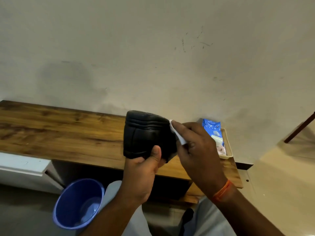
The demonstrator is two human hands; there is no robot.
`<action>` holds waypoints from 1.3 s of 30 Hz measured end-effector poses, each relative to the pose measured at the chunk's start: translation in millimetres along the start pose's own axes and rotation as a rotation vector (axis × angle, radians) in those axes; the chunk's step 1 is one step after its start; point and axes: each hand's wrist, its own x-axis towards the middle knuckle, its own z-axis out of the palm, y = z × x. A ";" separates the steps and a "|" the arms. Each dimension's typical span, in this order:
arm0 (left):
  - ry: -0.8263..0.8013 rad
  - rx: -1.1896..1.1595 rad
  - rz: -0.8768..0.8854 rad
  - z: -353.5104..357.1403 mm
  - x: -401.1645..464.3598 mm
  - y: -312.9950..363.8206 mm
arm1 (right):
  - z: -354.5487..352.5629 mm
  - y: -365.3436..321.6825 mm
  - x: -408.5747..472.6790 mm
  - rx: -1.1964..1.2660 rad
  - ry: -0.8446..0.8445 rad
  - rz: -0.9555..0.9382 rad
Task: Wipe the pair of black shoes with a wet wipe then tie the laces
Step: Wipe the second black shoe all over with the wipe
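black shoe [146,133] | held above desk, sole up | white wet wipe [177,133] on its right edge

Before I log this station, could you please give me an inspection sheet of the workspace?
Surface: wooden shelf against the wall, bare wood showing.
Job's things: one black shoe held up; white wipe against its side; blue wipe pack in a tray.
Clutter: nothing seen.
Hands: left hand grips the shoe; right hand presses the wipe on it.
Cables: nothing seen.
Surroundings: blue bucket below; scuffed wall.
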 end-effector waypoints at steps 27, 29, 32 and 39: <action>-0.029 0.755 0.152 -19.7 -1.1 -29.3 | -19.7 -51.6 4.1 -0.291 -0.091 -0.337; -0.048 0.811 0.198 -24.0 -1.0 -22.0 | -22.3 -37.5 -8.2 -0.244 -0.046 -0.314; -0.075 0.929 0.255 -27.8 -1.5 -18.1 | -24.0 -21.5 -22.1 -0.178 -0.015 -0.252; -0.141 1.162 0.045 -38.7 -2.8 9.1 | -45.0 -16.4 -18.2 -0.067 -0.052 -0.295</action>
